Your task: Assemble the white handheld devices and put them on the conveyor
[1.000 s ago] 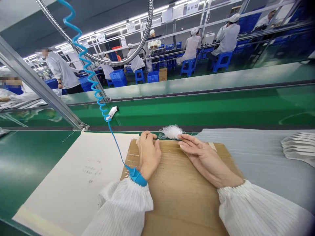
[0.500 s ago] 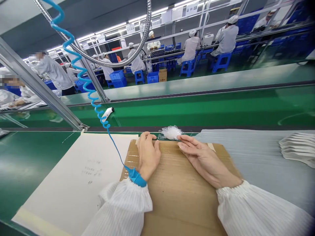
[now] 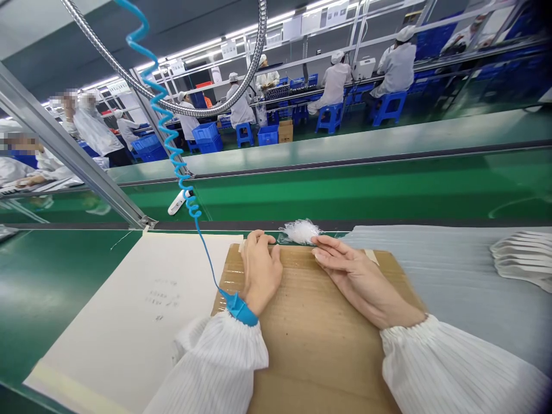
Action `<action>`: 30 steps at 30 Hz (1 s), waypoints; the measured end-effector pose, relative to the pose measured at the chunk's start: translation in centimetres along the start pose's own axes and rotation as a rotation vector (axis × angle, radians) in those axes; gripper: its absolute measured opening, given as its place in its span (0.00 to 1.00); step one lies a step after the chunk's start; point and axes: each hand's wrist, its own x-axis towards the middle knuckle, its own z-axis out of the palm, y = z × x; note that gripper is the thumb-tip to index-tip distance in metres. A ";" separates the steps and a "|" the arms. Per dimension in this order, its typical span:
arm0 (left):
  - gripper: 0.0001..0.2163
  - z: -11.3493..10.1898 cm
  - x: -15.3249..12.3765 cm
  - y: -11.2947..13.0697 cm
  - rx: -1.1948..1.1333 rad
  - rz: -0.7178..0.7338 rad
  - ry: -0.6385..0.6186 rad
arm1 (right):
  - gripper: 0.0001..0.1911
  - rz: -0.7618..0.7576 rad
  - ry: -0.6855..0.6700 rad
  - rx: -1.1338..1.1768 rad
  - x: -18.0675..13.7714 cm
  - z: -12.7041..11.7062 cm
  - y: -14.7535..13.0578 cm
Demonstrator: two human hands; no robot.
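Nearest to the person, a brown cardboard piece (image 3: pixel 319 333) lies flat on the green counter (image 3: pixel 34 287). Its side edges run away from the body, and its near end goes out of view. A white sheet (image 3: pixel 99 333) is on its left, and a grey sheet (image 3: pixel 452 299) on its right.

The left hand (image 3: pixel 262 270), with a blue wrist strap (image 3: pixel 242 309), rests on the far left corner of the cardboard. Its fingers are loosely bent forward, the thumb is apart from them, and it appears to hold nothing. The right hand (image 3: pixel 356 276) comes in obliquely from the right, palm turned inward, fingers together and slightly curved.

Just beyond the far edge of the cardboard is a small clear plastic bundle (image 3: pixel 299 231), between the two hands, wider from left to right than in depth. The right hand is the nearer one: its fingertips meet the bundle's right side, but I cannot tell if they pinch it or only touch.

Farther away there is a green belt (image 3: pixel 366 190), and behind it co-workers (image 3: pixel 336 83) in white sit on blue stools.
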 end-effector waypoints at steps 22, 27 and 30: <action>0.05 0.0 -0.1 0.2 0.034 -0.012 -0.020 | 0.18 0.009 -0.014 -0.004 0.2 -0.3 0.1; 0.06 0.0 -0.1 0.2 0.033 -0.007 -0.022 | 0.19 0.014 -0.025 0.016 0.3 -0.3 0.2; 0.05 0.1 0.0 0.1 0.025 -0.003 -0.018 | 0.18 0.010 -0.028 0.011 0.4 -0.3 0.3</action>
